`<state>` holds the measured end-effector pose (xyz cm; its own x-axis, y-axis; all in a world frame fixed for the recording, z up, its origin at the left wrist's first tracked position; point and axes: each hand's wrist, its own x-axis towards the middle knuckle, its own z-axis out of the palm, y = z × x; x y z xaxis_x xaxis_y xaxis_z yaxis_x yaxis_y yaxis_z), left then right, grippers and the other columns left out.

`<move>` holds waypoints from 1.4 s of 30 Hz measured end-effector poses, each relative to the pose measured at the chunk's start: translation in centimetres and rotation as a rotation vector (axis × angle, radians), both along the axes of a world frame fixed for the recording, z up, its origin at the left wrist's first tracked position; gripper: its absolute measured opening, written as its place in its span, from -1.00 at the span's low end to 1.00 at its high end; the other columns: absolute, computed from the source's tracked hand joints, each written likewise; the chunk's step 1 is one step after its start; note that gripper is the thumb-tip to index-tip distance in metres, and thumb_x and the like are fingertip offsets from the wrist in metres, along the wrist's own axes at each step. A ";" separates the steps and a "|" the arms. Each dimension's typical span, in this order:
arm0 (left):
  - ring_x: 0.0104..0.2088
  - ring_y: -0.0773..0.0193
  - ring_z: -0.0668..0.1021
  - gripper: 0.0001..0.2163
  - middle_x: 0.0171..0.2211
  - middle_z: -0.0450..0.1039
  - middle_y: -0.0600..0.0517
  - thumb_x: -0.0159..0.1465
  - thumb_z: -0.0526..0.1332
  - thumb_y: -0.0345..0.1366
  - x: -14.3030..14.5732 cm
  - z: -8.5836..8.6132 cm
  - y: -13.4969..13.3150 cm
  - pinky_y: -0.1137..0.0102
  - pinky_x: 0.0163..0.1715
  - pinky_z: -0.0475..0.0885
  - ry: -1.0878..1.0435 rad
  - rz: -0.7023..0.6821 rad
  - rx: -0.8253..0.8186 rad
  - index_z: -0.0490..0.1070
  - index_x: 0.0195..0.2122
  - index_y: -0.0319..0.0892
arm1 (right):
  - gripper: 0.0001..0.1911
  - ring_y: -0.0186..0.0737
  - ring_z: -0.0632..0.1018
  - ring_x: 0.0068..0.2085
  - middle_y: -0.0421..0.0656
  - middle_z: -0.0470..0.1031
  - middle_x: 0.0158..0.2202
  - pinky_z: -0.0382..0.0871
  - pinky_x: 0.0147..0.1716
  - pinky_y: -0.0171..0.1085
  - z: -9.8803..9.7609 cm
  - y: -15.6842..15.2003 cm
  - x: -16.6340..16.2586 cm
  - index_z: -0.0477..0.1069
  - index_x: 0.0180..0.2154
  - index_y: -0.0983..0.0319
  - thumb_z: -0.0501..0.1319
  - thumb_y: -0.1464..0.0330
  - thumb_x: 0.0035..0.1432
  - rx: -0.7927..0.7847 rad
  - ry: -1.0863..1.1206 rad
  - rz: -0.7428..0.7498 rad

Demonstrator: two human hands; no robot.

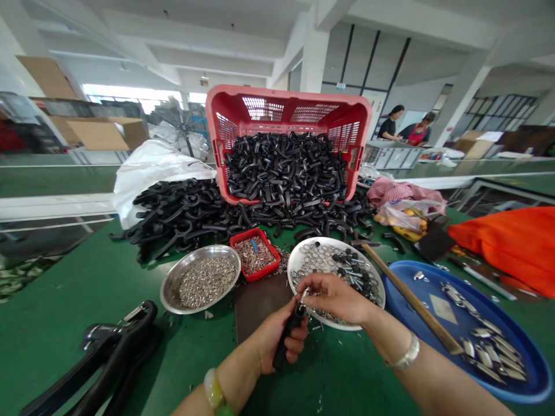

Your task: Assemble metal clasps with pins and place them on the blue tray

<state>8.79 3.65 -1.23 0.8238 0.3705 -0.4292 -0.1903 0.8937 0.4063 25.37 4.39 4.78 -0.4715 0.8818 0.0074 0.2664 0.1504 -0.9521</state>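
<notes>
My left hand [271,332] is wrapped round a black plastic handle [281,357], which is held tilted with its upper end away from me. At that upper end my right hand [336,296] pinches a small shiny metal piece [304,293], partly hidden by the fingers. Just behind my right hand lies a white round tray [293,260] of metal rings, black-headed screws and small pins. To the left are a steel bowl [167,284] of small metal parts and a red square box [269,270] of copper-coloured pins. A dark flat plate [249,309] lies beneath my hands.
A red crate [288,98] tipped towards me spills black plastic parts across the table's back. A hammer [416,300] rests over the blue tray [416,341], which holds metal pieces. Finished-looking black handles [104,352] lie front left. Two people [405,127] work far back right.
</notes>
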 end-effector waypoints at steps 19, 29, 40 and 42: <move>-0.73 0.61 0.05 -0.54 -0.64 -0.04 0.21 0.14 0.04 0.11 -2.4 -1.0 1.6 0.68 -0.78 -0.10 -0.224 -0.073 -0.114 0.27 -0.36 -0.28 | -0.73 -0.31 0.50 -0.28 -0.18 0.50 -0.28 0.38 -0.27 -0.33 -4.2 3.8 1.6 0.40 -0.20 0.25 0.15 0.22 0.10 0.143 -0.356 -0.016; -0.70 0.59 0.16 -0.67 -0.61 0.04 0.19 0.21 0.05 -0.04 -1.9 -0.9 2.4 0.68 -0.74 0.07 -0.251 0.299 -0.266 0.25 -0.27 -0.27 | -0.88 -0.02 0.41 -0.10 0.13 0.46 -0.29 0.21 -0.05 -0.11 -5.4 10.7 3.1 0.44 -0.41 0.39 0.13 0.58 0.01 0.477 -0.939 -0.281; -0.73 0.63 0.15 -0.72 -0.56 0.14 0.17 0.21 0.07 -0.08 -0.6 -0.1 1.5 0.69 -0.79 0.03 0.058 0.483 -0.081 0.24 -0.38 -0.24 | -0.71 -0.26 0.49 -0.26 -0.17 0.50 -0.26 0.36 -0.25 -0.30 -2.0 2.2 -2.1 0.37 -0.14 0.20 0.22 0.43 0.02 0.544 -0.446 -0.113; -0.74 0.64 0.15 -0.73 -0.53 0.19 0.16 0.19 0.10 -0.09 -0.4 0.0 1.3 0.69 -0.80 0.02 0.132 0.517 -0.032 0.24 -0.37 -0.23 | -0.71 -0.25 0.49 -0.25 -0.16 0.50 -0.27 0.34 -0.23 -0.28 -2.1 2.0 -2.5 0.40 -0.16 0.20 0.23 0.44 0.00 0.583 -0.430 -0.138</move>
